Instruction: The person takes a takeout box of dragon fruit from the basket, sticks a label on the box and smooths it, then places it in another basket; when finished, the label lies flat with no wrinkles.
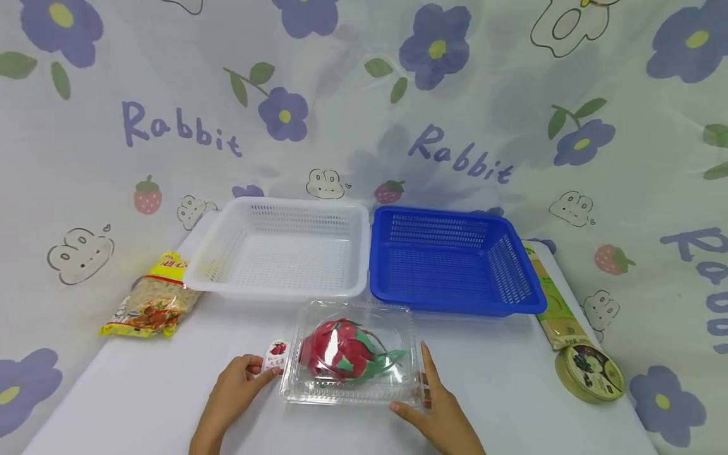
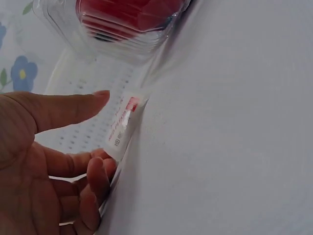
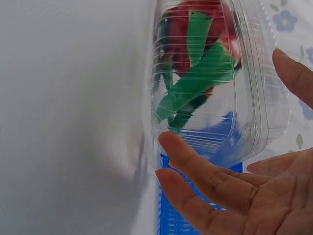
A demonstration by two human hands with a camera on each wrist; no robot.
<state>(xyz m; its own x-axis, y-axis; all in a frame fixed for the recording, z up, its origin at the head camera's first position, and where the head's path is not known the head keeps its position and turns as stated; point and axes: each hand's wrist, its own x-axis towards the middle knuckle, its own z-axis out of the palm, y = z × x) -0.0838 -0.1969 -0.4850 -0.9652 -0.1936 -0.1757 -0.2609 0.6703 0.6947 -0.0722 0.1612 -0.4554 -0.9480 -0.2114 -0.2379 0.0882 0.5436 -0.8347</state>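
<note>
A clear plastic clamshell box (image 1: 348, 355) with a red dragon fruit (image 1: 335, 349) inside lies on the white table near the front edge. My left hand (image 1: 264, 368) is at the box's left side and pinches a small white label tag (image 1: 277, 355) with a red picture on it. In the left wrist view the label tag (image 2: 124, 122) lies between the thumb and the curled fingers (image 2: 100, 169) of my left hand (image 2: 105, 128). My right hand (image 1: 418, 385) rests at the box's right side with straight fingers, thumb along the far corner. In the right wrist view my right hand (image 3: 221, 97) spans the clamshell box (image 3: 254, 98).
A white basket (image 1: 273, 289) and a blue basket (image 1: 449, 304) stand side by side behind the box, both with nothing in them. A yellow food packet (image 1: 150, 298) lies at the left. A long green packet (image 1: 554, 303) and a round tin (image 1: 589, 373) lie at the right.
</note>
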